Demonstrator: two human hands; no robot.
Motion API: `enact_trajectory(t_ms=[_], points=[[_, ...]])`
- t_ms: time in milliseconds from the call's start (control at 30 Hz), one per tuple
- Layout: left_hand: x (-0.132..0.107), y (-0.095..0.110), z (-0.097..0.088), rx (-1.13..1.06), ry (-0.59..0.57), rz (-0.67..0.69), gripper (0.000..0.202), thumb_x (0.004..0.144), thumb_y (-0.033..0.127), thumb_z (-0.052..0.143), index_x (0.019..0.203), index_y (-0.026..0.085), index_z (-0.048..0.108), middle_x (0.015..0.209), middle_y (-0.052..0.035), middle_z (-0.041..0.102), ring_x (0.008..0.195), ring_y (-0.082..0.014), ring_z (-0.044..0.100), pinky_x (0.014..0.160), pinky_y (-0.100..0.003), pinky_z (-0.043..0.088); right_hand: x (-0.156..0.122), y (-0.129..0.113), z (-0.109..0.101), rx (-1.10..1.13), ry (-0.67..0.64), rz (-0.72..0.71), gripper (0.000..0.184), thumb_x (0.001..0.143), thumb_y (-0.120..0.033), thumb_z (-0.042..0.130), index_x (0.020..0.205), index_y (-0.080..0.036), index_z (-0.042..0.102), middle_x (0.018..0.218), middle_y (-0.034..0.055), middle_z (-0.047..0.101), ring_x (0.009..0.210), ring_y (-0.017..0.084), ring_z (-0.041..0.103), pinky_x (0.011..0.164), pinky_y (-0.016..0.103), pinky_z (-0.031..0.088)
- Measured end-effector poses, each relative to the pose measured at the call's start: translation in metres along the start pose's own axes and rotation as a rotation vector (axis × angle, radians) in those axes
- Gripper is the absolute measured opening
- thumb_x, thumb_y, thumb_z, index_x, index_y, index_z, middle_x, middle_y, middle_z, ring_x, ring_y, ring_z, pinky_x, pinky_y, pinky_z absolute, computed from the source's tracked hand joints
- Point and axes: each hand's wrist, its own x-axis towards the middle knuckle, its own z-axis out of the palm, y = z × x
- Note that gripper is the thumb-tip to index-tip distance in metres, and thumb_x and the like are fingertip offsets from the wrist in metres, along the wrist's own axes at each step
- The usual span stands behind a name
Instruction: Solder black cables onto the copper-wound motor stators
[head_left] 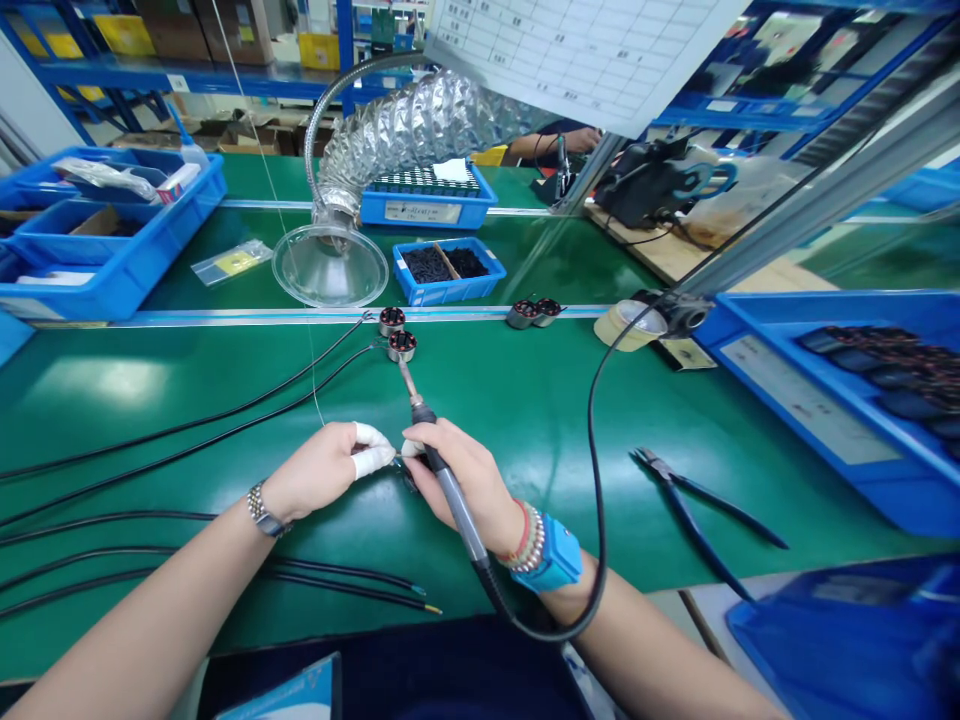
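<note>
The left hand (322, 470) is closed in a pinch, its taped fingertips (373, 457) holding a thin wire end (401, 456). The right hand (457, 480) grips a soldering iron (450, 490) like a pen, its tip pointing to 12 o'clock and reaching the nearer of two small motors (402, 346); the second motor (391, 320) sits just behind it. A metal watch (262, 510) circles the left wrist, and a blue wrist strap (547, 555) and beaded bracelets (527, 538) circle the right. Black cables (187, 440) cross the green mat (525, 420) from 9 o'clock to those motors. Cutters (694, 518) lie at 4 o'clock. Two more motors (534, 312) stand at 1 o'clock, with a tape roll (630, 325) beyond them. A blue tray (847, 400) sits at 3 o'clock, and blue bins (112, 230) at 10 o'clock. At 12 o'clock are a bin of black pieces (450, 270), a foil duct (405, 130) and a printed sheet (585, 50). The bin labels and the sheet's writing are too small to read.
</note>
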Motion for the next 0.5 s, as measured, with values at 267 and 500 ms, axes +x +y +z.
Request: enact_trajectory(t_ms=[267, 500], points=[[-0.0005, -0.0024, 0.0032, -0.048, -0.013, 0.026, 0.026, 0.078, 0.039, 0.049, 0.073, 0.015, 0.058, 0.07, 0.0018, 0.056, 0.067, -0.0131, 0.048, 0.065, -0.023, 0.038, -0.0027, 0.0004, 0.0018, 0.011, -0.006, 0.034, 0.029, 0.081, -0.01, 0.046, 0.108, -0.02, 0.046, 0.083, 0.0043, 0.056, 0.073, 0.015, 0.053, 0.066, 0.028, 0.047], [0.0006, -0.0059, 0.0094, -0.127, 0.021, 0.051, 0.023, 0.078, 0.037, 0.05, 0.074, 0.016, 0.056, 0.074, 0.0009, 0.054, 0.07, -0.0136, 0.047, 0.071, -0.026, 0.038, -0.0041, -0.0059, 0.0095, 0.053, 0.113, 0.09, 0.027, 0.079, -0.008, 0.049, 0.103, -0.021, 0.047, 0.078, 0.0019, 0.055, 0.068, 0.013, 0.052, 0.065, 0.026, 0.047]])
